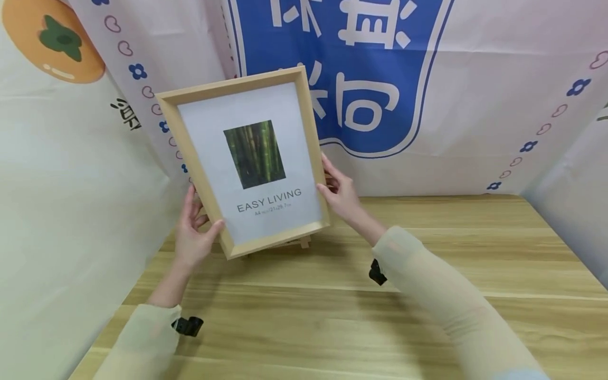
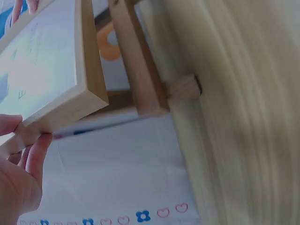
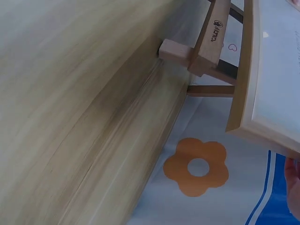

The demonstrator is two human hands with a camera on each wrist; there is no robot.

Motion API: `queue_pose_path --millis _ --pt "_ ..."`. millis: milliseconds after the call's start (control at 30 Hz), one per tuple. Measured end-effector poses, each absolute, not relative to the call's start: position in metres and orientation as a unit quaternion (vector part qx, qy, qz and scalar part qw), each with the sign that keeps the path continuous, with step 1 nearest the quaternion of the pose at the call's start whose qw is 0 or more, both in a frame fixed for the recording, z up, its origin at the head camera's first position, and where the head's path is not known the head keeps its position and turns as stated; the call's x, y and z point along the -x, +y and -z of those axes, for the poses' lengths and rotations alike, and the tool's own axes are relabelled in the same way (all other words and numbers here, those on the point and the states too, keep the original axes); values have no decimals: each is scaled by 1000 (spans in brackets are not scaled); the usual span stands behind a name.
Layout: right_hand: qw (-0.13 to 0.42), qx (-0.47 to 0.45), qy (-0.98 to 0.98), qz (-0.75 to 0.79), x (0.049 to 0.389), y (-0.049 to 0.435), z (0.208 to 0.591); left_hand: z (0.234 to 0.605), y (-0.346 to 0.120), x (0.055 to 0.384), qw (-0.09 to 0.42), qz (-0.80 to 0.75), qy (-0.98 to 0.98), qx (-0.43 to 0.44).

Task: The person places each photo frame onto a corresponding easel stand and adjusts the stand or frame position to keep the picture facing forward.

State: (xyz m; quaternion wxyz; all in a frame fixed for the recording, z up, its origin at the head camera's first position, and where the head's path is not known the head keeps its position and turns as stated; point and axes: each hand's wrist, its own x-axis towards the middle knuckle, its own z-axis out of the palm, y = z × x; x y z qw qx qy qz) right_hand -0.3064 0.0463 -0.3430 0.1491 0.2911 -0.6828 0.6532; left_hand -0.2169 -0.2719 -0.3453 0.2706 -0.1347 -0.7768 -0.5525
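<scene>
Wood-grain surface ahead of me; above it, left grip and right grip pinch the tilted picture frame by its sides before a wooden easel; seems light, rigid, best held there

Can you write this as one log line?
left hand: grips picture frame | right hand: grips picture frame | picture frame: tilted | wooden easel: behind frame, on table

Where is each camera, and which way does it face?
Head: on the head, facing forward and down at the picture frame; left hand, right hand and sleeves show.
Left wrist: worn there, facing the frame's corner; left hand, plus the other's fingertips.
Right wrist: worn there, facing another corner; fingers at the right edge.
Both wrist views show the wooden stand.
</scene>
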Motion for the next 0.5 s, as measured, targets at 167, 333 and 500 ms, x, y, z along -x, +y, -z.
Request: queue_pose_path --millis 167,333,500 --pt "159 -291 -683 -651 311 30 343 339 -288 228 267 536 -790 132" --pt "166 -284 -686 -649 315 18 346 338 -297 238 259 528 -800 121" --pt "166 -268 -692 -650 317 12 351 341 -302 249 238 522 -813 98"
